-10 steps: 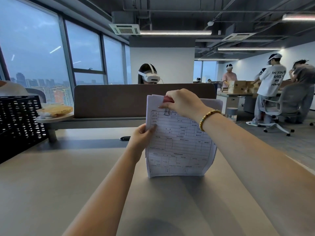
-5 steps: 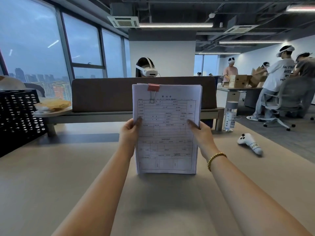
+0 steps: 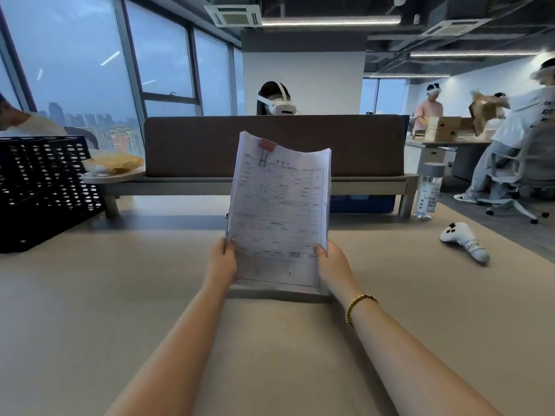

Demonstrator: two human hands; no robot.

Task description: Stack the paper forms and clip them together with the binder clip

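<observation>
A stack of printed paper forms [image 3: 280, 217] stands upright above the beige desk [image 3: 120, 310], its top edge bending back. A red binder clip [image 3: 267, 145] with silver wire handles grips the stack's top left corner. My left hand [image 3: 221, 259] pinches the lower left edge of the stack. My right hand [image 3: 333, 262], with a gold bead bracelet on the wrist, holds the lower right edge. The stack's bottom edge hovers just over the desk.
A black perforated basket [image 3: 45, 187] stands at the left. A white controller [image 3: 465, 240] lies on the desk at the right, a clear water bottle [image 3: 428, 190] behind it. A brown divider [image 3: 192, 145] closes the far side; people sit and stand beyond.
My right hand left the clip at the top and took the stack's right edge. Both hands then slid down to the lower corners, and the stack's top now curls back.
</observation>
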